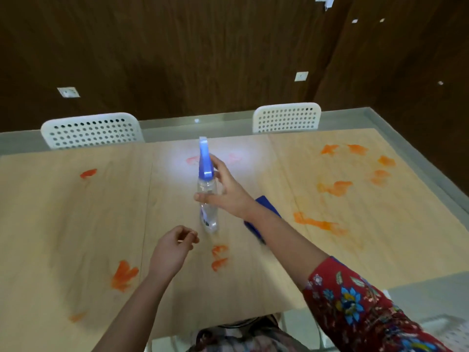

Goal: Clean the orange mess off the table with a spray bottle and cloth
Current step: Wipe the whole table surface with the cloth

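Your right fingers (201, 197) gripped the spray bottle (209, 217), left fingers (189, 236) curled loosely, empty; orange smears (335, 188) covered the desk (76, 212), none wiped.

A clear spray bottle (208, 212) with a blue head is sitting upright on a pale wooden surface (76, 212). The right grip (224, 189) is wrapping around the bottle's neck. The left grip (175, 247) is hovering just left of its base, loosely curled, holding nothing. A blue cloth (265, 202) is lying just right of the bottle, and orange smears (124, 275) are showing on every side of it.
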